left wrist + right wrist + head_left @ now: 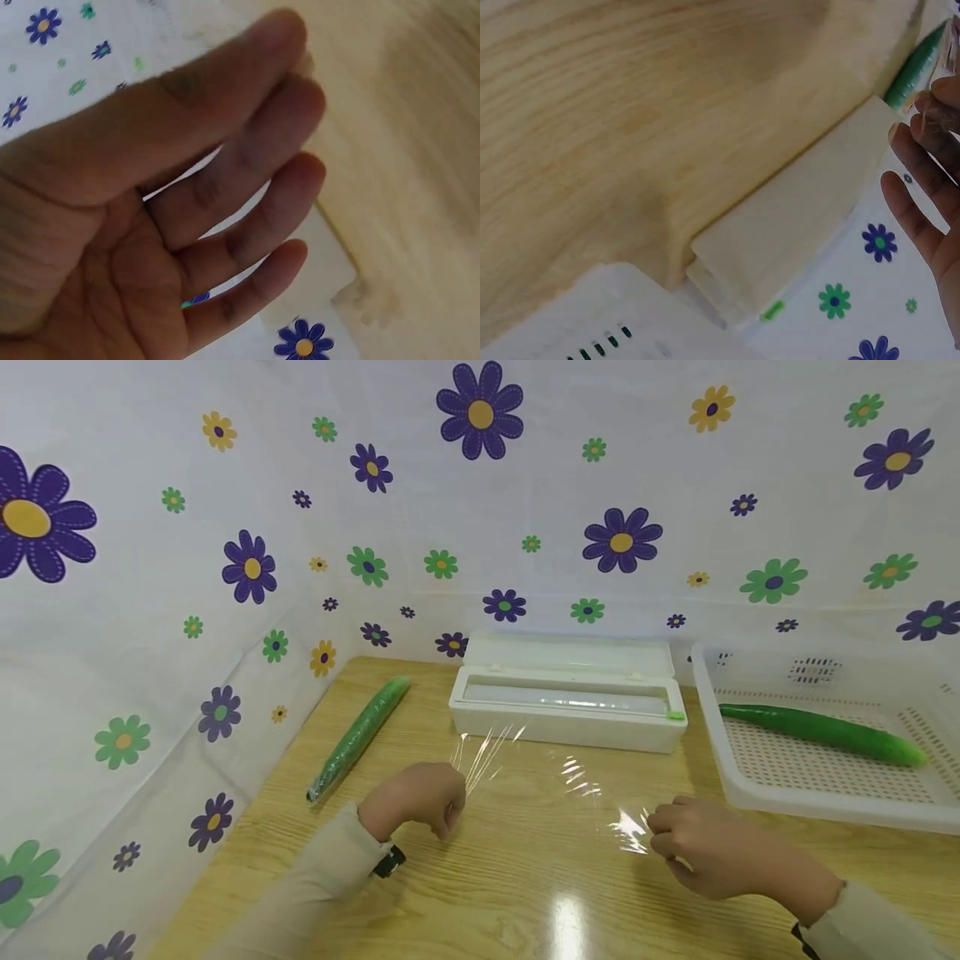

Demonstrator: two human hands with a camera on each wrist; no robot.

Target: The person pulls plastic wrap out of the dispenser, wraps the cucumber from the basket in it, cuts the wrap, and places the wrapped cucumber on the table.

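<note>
A sheet of clear cling film [577, 777] stretches between my two hands over the table, seen mainly by its glints and creases. My left hand [420, 797] pinches its left side, thumb against forefinger; in the left wrist view the left hand [187, 202] has its other fingers loosely bent. The right side is pinched by my right hand [708, 847], partly cut off at the edge of the right wrist view. Behind the film stands a white cling film dispenser [566, 731], lid raised, with a film roll [562, 699] inside. Whether the sheet is still joined to the roll, I cannot tell.
A film-wrapped cucumber [358, 739] lies left of the dispenser. On the right, a white plastic basket [840, 814] holds another cucumber [825, 732]. A flower-printed white cloth [525, 485] hangs behind and to the left of the wooden table [480, 902].
</note>
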